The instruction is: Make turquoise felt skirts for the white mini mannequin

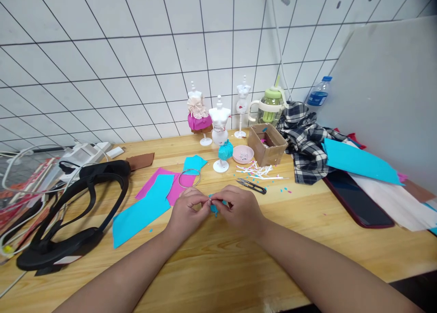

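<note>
My left hand [191, 208] and my right hand [241, 208] meet above the middle of the table, fingertips pinched together. Between them is a small piece of blue crepe paper [214, 209], mostly covered by the fingers. Just beyond stands a white mini dress form [220, 121] with a bunched blue paper puff [226, 151] low on its stand. Black thread snips [251, 186] lie past my right hand. Near my left hand, a metal ring [189, 184] rests on blue paper [145, 219] and magenta paper [175, 194] sheets.
Behind stand a dressed form [198, 117] and a bare form [243, 99]. A pink dish [243, 154], cardboard box [268, 151] and white paper strips [257, 171] are right of centre. A black headset frame [92, 212] lies left; a phone [357, 199] and plaid cloth [303, 140] lie right.
</note>
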`<state>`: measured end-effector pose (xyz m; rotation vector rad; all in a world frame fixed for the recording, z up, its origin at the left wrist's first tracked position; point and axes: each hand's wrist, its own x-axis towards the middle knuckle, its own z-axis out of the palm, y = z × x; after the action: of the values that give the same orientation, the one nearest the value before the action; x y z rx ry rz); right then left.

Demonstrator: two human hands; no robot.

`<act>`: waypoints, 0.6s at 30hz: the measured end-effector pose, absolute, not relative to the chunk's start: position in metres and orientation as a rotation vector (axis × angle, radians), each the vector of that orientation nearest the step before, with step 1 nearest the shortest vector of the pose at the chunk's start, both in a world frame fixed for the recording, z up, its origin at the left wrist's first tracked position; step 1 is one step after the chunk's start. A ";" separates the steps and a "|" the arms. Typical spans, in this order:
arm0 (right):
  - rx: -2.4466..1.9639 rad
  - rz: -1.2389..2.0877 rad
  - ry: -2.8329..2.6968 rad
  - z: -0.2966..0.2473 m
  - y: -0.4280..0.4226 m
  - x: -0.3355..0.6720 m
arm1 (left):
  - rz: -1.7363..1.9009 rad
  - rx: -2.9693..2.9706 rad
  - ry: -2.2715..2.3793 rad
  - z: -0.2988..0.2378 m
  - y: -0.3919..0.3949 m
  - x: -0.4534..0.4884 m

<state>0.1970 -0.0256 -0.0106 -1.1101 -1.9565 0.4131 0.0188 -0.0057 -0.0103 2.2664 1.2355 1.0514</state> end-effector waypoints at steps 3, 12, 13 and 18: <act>-1.135 0.452 -1.919 -0.009 -0.026 0.196 | 1.048 2.297 1.258 -0.010 -0.007 0.020; -1.151 0.515 -1.827 -0.008 -0.022 0.195 | 1.036 2.201 1.210 -0.008 -0.009 0.020; -1.148 0.515 -1.822 -0.008 -0.022 0.195 | 1.043 2.180 1.202 -0.008 -0.009 0.020; -1.067 0.493 -1.931 -0.011 -0.023 0.199 | 1.038 2.064 1.186 -0.010 -0.006 0.018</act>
<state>0.1988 -0.0231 -0.0106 -1.0666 -1.9314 0.4932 0.0176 -0.0061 -0.0098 2.0638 1.1862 1.0382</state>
